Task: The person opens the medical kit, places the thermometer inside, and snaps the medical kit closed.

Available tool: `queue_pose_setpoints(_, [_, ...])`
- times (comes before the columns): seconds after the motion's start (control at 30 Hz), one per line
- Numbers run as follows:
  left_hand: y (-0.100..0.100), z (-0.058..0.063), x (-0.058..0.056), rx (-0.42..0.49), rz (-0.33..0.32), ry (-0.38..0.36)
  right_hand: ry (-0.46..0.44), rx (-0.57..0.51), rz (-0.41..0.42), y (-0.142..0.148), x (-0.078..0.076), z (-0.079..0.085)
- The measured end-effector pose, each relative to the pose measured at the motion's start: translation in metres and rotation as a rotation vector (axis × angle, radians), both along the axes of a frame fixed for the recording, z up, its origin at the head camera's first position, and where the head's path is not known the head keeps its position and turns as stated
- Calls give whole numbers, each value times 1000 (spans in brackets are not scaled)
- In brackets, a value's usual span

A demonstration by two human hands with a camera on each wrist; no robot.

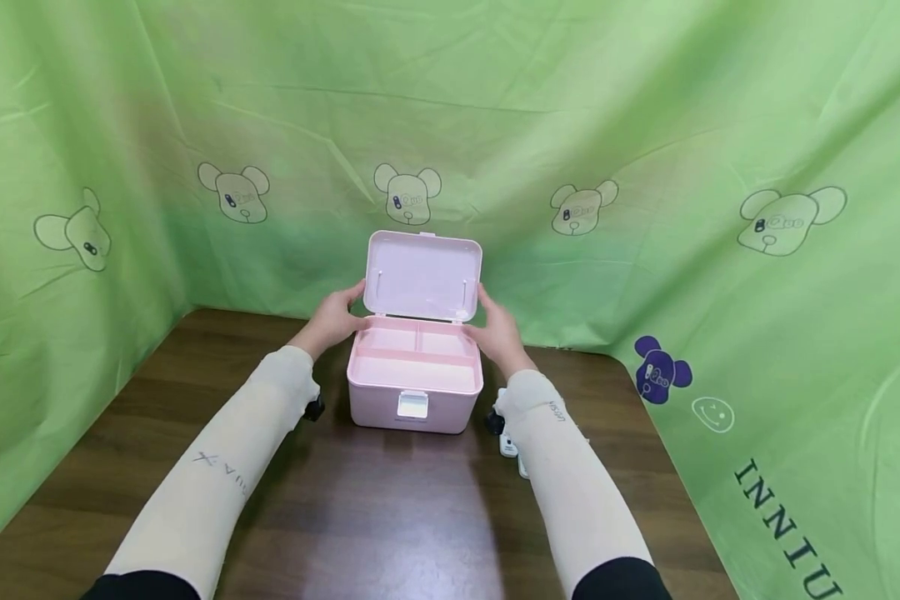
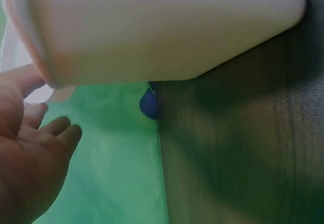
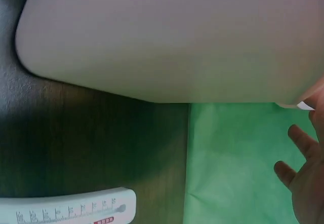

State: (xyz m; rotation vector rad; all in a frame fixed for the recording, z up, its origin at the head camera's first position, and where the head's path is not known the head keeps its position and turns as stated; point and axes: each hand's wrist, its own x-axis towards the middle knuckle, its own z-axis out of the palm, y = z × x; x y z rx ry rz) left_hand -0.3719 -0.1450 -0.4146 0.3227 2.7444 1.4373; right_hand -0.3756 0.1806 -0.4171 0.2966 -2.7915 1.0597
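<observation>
A pink storage box (image 1: 375, 407) stands on the table with its lid (image 1: 423, 275) raised upright at the back. Inside its top lies a pink tray (image 1: 412, 372) divided into two small sections behind one wide one. My left hand (image 1: 333, 320) touches the lid's left edge with its fingers, thumb at the box rim. On the other side, my right hand (image 1: 501, 335) mirrors it, fingertips on the lid's right edge and thumb near the rim. Both wrist views show several fingers loosely spread, free of the box. A clear latch (image 1: 412, 405) hangs at the box's front.
To the right of the box, a white thermometer (image 3: 76, 206) with a printed scale lies on the wooden table (image 1: 390, 517). White objects (image 1: 507, 444) show partly from under my right sleeve. A green curtain (image 1: 495, 100) with bear prints hangs behind and beside the table.
</observation>
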Motion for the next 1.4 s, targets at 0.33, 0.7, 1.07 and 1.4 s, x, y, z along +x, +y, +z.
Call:
queue_pose_setpoints(0.33, [-1, -6, 7, 154, -21, -132, -139, -118, 25, 6, 5, -4])
queue_pose_setpoints(0.7, [-2, -9, 12, 164, -20, -207, -191, -155, 72, 14, 9, -6])
queue_pose_setpoints(1.07, [-6, -18, 18, 213, -39, -239, -261, -166, 79, 19, 15, -4])
queue_pose_setpoints(1.4, [-6, -22, 19, 200, -40, -214, -277, -307, 41, 19, 15, -16])
